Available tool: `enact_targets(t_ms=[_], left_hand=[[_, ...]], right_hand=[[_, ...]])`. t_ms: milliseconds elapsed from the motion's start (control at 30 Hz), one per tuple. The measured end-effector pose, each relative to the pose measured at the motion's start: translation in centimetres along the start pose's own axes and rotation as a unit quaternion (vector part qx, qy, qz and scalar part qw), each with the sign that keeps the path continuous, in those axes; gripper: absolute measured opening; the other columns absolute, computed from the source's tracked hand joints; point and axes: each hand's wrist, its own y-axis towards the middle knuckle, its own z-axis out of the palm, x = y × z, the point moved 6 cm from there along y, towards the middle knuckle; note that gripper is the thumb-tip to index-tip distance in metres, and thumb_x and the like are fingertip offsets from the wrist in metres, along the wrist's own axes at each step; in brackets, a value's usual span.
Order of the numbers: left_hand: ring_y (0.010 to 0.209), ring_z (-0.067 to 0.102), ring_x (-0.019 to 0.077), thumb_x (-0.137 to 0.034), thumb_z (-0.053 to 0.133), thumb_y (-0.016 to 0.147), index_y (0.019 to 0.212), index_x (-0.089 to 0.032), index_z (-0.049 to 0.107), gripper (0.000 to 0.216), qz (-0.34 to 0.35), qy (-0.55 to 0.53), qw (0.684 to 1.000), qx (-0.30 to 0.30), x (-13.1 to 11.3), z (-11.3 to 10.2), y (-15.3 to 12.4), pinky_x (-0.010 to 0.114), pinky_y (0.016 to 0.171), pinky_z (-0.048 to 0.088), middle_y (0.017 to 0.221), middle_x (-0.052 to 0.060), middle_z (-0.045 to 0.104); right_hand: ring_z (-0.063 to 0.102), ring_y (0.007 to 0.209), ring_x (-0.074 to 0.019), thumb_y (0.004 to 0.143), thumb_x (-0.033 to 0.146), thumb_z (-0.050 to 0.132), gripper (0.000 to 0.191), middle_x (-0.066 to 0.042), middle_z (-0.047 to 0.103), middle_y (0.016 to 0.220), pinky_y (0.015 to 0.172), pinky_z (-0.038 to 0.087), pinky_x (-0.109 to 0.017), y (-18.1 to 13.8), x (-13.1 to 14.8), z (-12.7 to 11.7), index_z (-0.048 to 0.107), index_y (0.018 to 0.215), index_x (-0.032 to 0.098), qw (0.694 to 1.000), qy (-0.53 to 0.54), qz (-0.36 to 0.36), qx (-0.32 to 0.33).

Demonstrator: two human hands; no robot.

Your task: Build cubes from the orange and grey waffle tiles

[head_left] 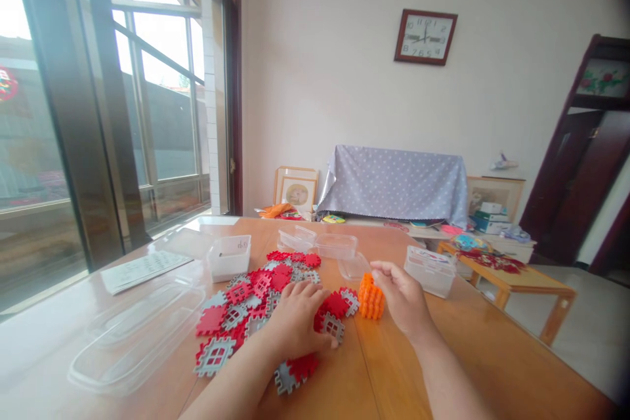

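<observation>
Loose red and grey interlocking plastic tiles, some with window cut-outs, lie in a heap across the middle of the table. Over the heap's right part rests my left hand, palm down, fingers draped forward and thumb apart beside a grey window tile. What lies beneath the palm is hidden. To the right stands an upright block of orange interlocking pieces on the table. My right hand is beside it, fingers stretched out, with the thumb and fingertips at its upper right edge; whether they touch is unclear.
A clear plastic tub and a large clear lid or tray are at the left, near a printed sheet. More clear containers stand at the back. A lidded box sits right of my right hand.
</observation>
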Motion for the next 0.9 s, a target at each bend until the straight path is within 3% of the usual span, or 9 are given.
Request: enact_targets(t_ms=[67, 200, 333, 533, 633, 733, 900], left_hand=[[0.118, 0.053, 0.0412, -0.041, 0.088, 0.056, 0.118, -0.031, 0.068, 0.065, -0.004, 0.033, 0.999, 0.015, 0.4, 0.5, 0.0, 0.053, 0.108, 0.027, 0.124, 0.012, 0.065], [0.090, 0.061, 0.0298, -0.026, 0.071, 0.072, 0.087, -0.028, 0.070, 0.015, -0.029, 0.042, 0.999, -0.012, 1.4, 0.0, 0.5, 0.039, 0.090, 0.038, 0.088, 0.007, 0.069], [0.080, 0.059, 0.0232, -0.027, 0.065, 0.079, 0.079, -0.026, 0.067, 0.002, -0.054, -0.028, 0.996, -0.071, 2.4, -1.7, 0.9, 0.030, 0.076, 0.038, 0.082, 0.004, 0.068], [0.068, 0.054, 0.0178, -0.052, 0.057, 0.088, 0.079, -0.021, 0.068, 0.034, -0.142, -0.114, 0.961, -0.206, 5.2, -4.7, 0.7, 0.026, 0.066, 0.035, 0.069, 0.001, 0.063], [0.072, 0.058, 0.0198, -0.060, 0.047, 0.091, 0.093, -0.019, 0.069, 0.047, -0.207, -0.110, 0.939, -0.251, 7.6, -5.9, 0.2, 0.027, 0.069, 0.039, 0.073, 0.002, 0.066], [0.086, 0.064, 0.0251, -0.062, 0.033, 0.096, 0.107, -0.018, 0.068, 0.057, -0.260, -0.062, 0.927, -0.264, 9.6, -7.3, -0.4, 0.032, 0.077, 0.043, 0.091, 0.008, 0.072], [0.110, 0.062, 0.0368, -0.063, 0.029, 0.095, 0.114, -0.021, 0.068, 0.061, -0.368, 0.104, 0.902, -0.198, 11.0, -8.4, -1.6, 0.046, 0.093, 0.042, 0.117, 0.017, 0.070]], right_hand=[[0.068, 0.083, -0.0210, 0.091, 0.050, 0.057, 0.037, -0.006, 0.075, 0.093, 0.078, 0.054, -0.032, -0.8, 1.2, 1.5, 0.070, 0.107, 0.020, 0.999, 0.004, -0.008, 0.035], [0.068, 0.077, -0.0199, 0.092, 0.048, 0.056, 0.033, -0.004, 0.075, 0.086, 0.072, 0.053, -0.031, -2.0, 2.1, 4.0, 0.071, 0.105, 0.022, 0.995, 0.004, -0.010, 0.099], [0.068, 0.082, -0.0212, 0.094, 0.043, 0.054, 0.027, -0.003, 0.075, 0.090, 0.075, 0.054, -0.032, -2.6, 2.3, 5.5, 0.072, 0.101, 0.025, 0.991, -0.002, -0.022, 0.130], [0.066, 0.084, -0.0205, 0.094, 0.040, 0.052, 0.024, -0.004, 0.071, 0.093, 0.079, 0.053, -0.035, -3.5, 2.0, 7.4, 0.071, 0.101, 0.026, 0.983, -0.075, -0.043, 0.160], [0.065, 0.098, -0.0236, 0.092, 0.044, 0.056, 0.031, -0.006, 0.070, 0.106, 0.089, 0.052, -0.038, -3.9, 2.0, 8.4, 0.070, 0.113, 0.027, 0.974, -0.123, -0.053, 0.183], [0.055, 0.124, -0.0300, 0.086, 0.055, 0.063, 0.056, -0.009, 0.063, 0.131, 0.107, 0.043, -0.046, -4.6, 2.4, 9.3, 0.059, 0.136, 0.028, 0.953, -0.176, -0.066, 0.236], [0.022, 0.151, -0.0374, 0.072, 0.076, 0.067, 0.103, -0.006, 0.028, 0.164, 0.121, 0.018, -0.060, -6.6, 3.2, 11.1, 0.025, 0.158, 0.036, 0.905, -0.212, -0.042, 0.366]])
